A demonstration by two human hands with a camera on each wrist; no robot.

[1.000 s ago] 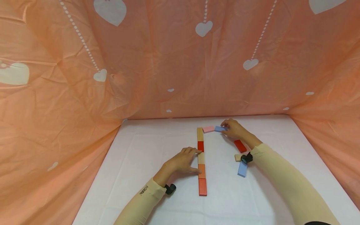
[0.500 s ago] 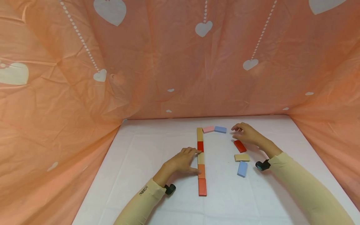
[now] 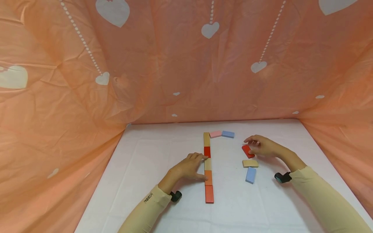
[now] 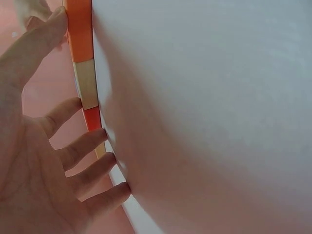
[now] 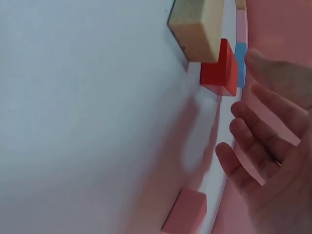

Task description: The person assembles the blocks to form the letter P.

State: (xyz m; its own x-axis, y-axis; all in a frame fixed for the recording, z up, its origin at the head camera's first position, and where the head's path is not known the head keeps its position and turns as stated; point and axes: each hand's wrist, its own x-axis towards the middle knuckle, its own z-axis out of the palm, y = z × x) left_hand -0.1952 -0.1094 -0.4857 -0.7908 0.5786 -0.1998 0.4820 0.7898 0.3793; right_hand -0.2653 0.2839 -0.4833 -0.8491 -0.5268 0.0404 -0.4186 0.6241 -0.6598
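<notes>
In the head view my left hand [image 3: 187, 167] rests beside a straight row of wooden blocks. Its thumb touches the orange block [image 3: 208, 175], and its forefinger reaches the joint between the red block [image 3: 207, 151] and the plain wood block [image 3: 208, 165]. Loosely spread fingers [image 4: 80, 148] show in the left wrist view. My right hand [image 3: 265, 147] hovers with parted fingers over a loose red block [image 3: 246, 149], its thumb overlapping the block's near end. Nothing lies in its grasp in the right wrist view, where the red block [image 5: 220, 73] sits beyond the thumb.
A pink block [image 3: 216, 134] and a blue block [image 3: 228, 134] run rightward from the row's far end. A plain block [image 3: 250, 163] and another blue block [image 3: 250, 175] lie nearer. Another pink block [image 5: 185, 212] appears only in the right wrist view. A curtain [image 3: 186, 64] hangs behind.
My right hand has let go of the far blue block and moved right and nearer, to the loose red block. The left hand keeps its place.
</notes>
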